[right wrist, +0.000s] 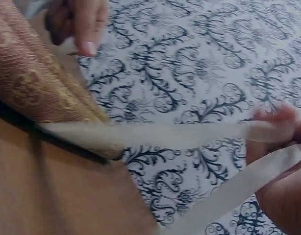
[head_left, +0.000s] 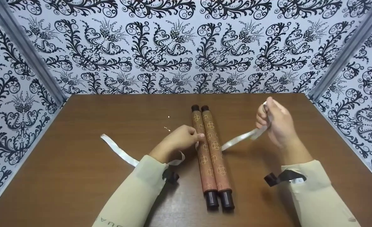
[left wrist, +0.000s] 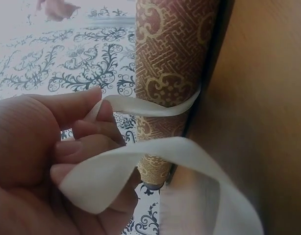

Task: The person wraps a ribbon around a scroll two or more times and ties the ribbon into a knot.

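Note:
A scroll [head_left: 213, 148] rolled from both ends lies lengthwise on the table, its two rolls side by side in reddish-gold patterned cloth with dark end knobs. A white ribbon [head_left: 241, 139] comes out from beneath it on both sides. At the scroll's left edge, my left hand [head_left: 183, 137] pinches the ribbon [left wrist: 150, 106] between thumb and forefinger; its loose end trails left across the table. My right hand [head_left: 277, 123], raised to the right of the scroll, grips the other length of ribbon [right wrist: 175, 135] in curled fingers, pulled fairly straight from the scroll.
The brown wooden table [head_left: 88, 189] carries small pale scraps [head_left: 167, 129] left of the scroll's far half. Walls with black-and-white scroll-patterned covering [head_left: 176, 47] enclose the back and both sides. Black straps [head_left: 277, 179] hang at the wrists.

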{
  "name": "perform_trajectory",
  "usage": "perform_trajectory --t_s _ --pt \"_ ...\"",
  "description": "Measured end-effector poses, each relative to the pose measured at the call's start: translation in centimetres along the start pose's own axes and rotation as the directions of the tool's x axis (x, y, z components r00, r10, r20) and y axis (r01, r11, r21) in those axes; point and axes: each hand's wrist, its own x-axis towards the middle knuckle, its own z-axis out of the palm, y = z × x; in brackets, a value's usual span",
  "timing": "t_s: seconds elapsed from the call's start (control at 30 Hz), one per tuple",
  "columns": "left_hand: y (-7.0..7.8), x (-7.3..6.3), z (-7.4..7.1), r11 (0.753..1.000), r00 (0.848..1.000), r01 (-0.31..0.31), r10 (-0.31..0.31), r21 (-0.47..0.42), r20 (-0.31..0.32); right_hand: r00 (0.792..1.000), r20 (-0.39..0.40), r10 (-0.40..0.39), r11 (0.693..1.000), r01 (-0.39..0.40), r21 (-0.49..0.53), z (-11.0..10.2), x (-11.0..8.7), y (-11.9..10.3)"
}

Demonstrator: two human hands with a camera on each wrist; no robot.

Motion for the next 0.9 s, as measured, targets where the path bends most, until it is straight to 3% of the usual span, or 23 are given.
perform_trajectory --t_s 0.17,0.23,0.27,0.3,0.4,0.47,0.53,0.6,0.7,0.83,0.9 --pt "-0.3 -0.3 -1.0 0.999 0.999 -0.028 0.027 0.025 0.022 0.998 0.02 0.057 0.988 -0.053 -0.148 0.1 0.2 0.7" --pt "-0.3 -0.4 -1.6 0.997 0.999 -0.037 0.035 0.061 0.04 0.998 0.006 0.067 0.953 -0.062 -0.298 -0.3 0.2 0.8" --pt "-0.3 -0.4 -1.9 0.996 0.998 -0.042 0.038 0.085 0.049 0.998 0.006 0.07 0.911 -0.061 -0.408 -0.5 0.2 0.8" --pt "-0.3 -0.5 -2.2 0.993 0.998 -0.041 0.035 0.111 0.059 0.998 0.017 0.063 0.85 -0.045 -0.525 -0.7 0.2 0.9" --pt "-0.3 -1.0 -3.1 0.981 0.997 -0.032 0.019 0.192 0.072 0.995 0.087 0.047 0.588 0.043 -0.808 -1.2 0.2 1.4" --pt "-0.3 -1.3 -3.5 0.973 0.997 -0.022 0.005 0.231 0.071 0.986 0.161 0.047 0.415 0.127 -0.901 -1.7 0.1 1.6" --pt "-0.4 -1.4 -3.7 0.969 0.998 -0.009 -0.007 0.247 0.064 0.973 0.221 0.063 0.311 0.191 -0.931 -2.4 0.0 1.7" --pt "-0.4 -1.3 -3.7 0.968 0.998 -0.001 -0.014 0.25 0.057 0.961 0.264 0.087 0.241 0.237 -0.941 -3.3 -0.1 1.6" --pt "-0.3 -1.0 -3.5 0.968 0.999 -0.008 -0.005 0.25 0.051 0.944 0.31 0.118 0.16 0.29 -0.944 -5.0 0.0 1.5" --pt "-0.4 -0.8 -3.0 0.965 0.998 -0.007 -0.009 0.263 0.061 0.944 0.308 0.121 0.088 0.299 -0.95 -7.2 0.2 1.4" --pt "-0.5 -0.7 -2.8 0.961 0.997 -0.005 -0.015 0.275 0.07 0.948 0.296 0.117 0.07 0.29 -0.954 -8.0 0.2 1.4"
